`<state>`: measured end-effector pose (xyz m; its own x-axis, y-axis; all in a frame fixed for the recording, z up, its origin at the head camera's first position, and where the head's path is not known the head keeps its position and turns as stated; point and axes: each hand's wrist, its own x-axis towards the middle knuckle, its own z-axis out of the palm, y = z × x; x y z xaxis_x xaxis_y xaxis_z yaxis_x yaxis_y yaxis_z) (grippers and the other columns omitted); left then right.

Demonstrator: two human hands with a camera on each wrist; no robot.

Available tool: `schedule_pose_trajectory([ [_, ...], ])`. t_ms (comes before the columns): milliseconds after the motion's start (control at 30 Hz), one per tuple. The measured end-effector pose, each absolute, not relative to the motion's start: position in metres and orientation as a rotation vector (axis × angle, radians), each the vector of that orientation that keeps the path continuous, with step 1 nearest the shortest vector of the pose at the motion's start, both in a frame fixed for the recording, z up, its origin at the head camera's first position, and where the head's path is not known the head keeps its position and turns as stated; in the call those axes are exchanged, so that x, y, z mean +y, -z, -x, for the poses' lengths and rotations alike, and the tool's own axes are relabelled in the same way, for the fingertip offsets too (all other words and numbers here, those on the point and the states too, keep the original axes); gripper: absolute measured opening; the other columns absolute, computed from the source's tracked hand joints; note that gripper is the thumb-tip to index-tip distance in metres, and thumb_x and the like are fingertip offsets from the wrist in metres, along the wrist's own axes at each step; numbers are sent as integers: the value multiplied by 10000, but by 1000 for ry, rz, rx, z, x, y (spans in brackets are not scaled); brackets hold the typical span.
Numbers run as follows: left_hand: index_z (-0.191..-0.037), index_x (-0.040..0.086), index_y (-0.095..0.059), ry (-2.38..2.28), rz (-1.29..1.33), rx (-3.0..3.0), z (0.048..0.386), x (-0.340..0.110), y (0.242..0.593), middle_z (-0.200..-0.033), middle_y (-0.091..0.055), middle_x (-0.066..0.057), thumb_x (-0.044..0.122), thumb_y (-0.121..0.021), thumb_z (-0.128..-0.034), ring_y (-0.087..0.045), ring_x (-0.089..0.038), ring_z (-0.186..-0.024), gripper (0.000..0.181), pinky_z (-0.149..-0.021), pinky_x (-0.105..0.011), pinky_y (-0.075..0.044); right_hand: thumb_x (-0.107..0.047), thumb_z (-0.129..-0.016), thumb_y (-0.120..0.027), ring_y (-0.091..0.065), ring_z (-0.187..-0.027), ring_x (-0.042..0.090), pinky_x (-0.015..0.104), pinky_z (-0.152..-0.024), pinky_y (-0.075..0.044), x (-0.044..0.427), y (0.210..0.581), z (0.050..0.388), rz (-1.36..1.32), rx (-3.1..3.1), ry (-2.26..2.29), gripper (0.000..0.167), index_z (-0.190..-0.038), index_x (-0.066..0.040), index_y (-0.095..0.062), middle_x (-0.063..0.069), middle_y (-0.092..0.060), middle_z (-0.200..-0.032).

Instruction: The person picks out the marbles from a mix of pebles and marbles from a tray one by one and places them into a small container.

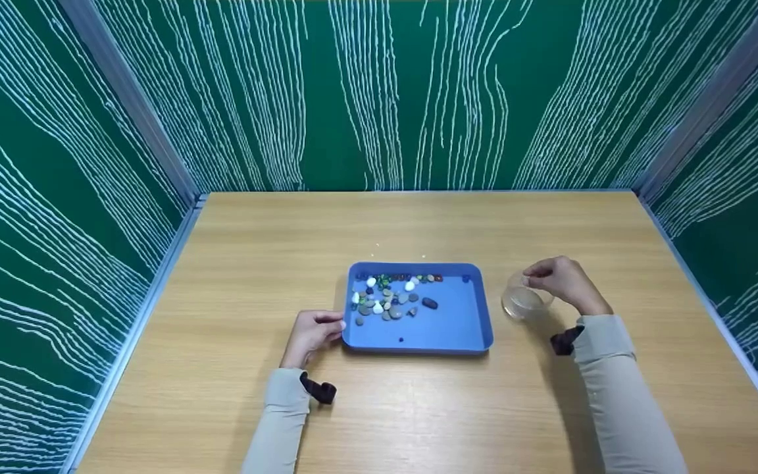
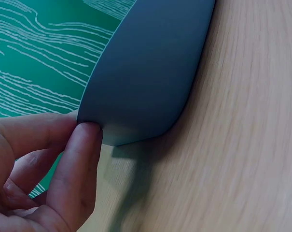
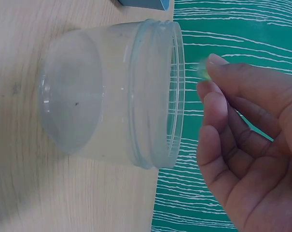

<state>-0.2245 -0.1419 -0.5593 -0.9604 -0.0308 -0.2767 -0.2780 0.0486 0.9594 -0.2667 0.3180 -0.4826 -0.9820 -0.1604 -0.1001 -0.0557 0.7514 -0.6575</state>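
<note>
A blue tray (image 1: 451,322) holds pebbles, white stones and small coloured beads, mostly towards its left side. At the tray's left wall, my left hand (image 1: 313,332) pinches the rim between thumb and fingers; the left wrist view shows the thumb (image 2: 83,164) on the wall's outer side. To the right of the tray, a clear plastic jar (image 3: 92,92) stands upright without a lid. Just above its mouth is my right hand (image 1: 563,283), pinching a small, blurred, greenish see-through piece (image 3: 202,70) between thumb and forefinger. Its exact kind cannot be made out.
A dark oblong stone (image 1: 429,303) lies near the tray's middle, and one small dark bead (image 1: 401,340) by its front wall. Tiny white bits (image 1: 424,256) dot the wooden table (image 1: 418,415) behind the tray. Green panels (image 1: 326,99) with white lines enclose the table's back and sides.
</note>
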Motion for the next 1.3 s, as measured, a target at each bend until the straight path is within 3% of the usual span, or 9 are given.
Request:
schedule_pose_trajectory([
  [400, -1072, -136, -662, -2043, 308, 2133, 224, -141, 557, -1008, -696, -225, -96, -676, -790, -643, -100, -723, 285, -685, -220, -602, -108, -908, -620, -624, -955, 305, 386, -806, -559, 313, 482, 268, 162, 2787, 1050, 277, -1124, 59, -667, 242, -670, -1086],
  [733, -1100, -163, -632, -2067, 279, 2098, 225, -142, 559, -979, -699, -216, -93, -671, -803, -624, -70, -668, 308, -622, -168, -571, -151, -934, -610, -617, -1052, 364, 493, -902, -539, 303, 481, 271, 147, 2758, 1081, 292, -1151, 37, -663, 252, -649, -1168],
  [967, -1012, -110, -695, -2107, 217, 2084, 221, -144, 558, -909, -710, -155, -75, -707, -776, -645, -98, -690, 239, -649, -206, -592, -135, -927, -616, -622, -1049, 349, 481, -914, -543, 294, 479, 274, 149, 2753, 1104, 280, -1146, 32, -666, 241, -656, -1162],
  [1133, -1027, -101, -692, -2089, 254, 2082, 222, -144, 558, -972, -704, -199, -79, -704, -781, -659, -109, -722, 248, -692, -230, -605, -144, -924, -627, -648, -977, 309, 416, -844, -581, 286, 480, 278, 169, 2761, 1110, 283, -1135, 40, -670, 234, -670, -1123],
  [1300, -1086, -135, -650, -2054, 334, 2087, 224, -142, 556, -1029, -684, -251, -105, -677, -793, -648, -102, -715, 296, -692, -228, -604, -145, -933, -620, -638, -982, 327, 445, -862, -577, 276, 480, 282, 148, 2722, 1133, 285, -1153, 32, -658, 230, -662, -1126],
])
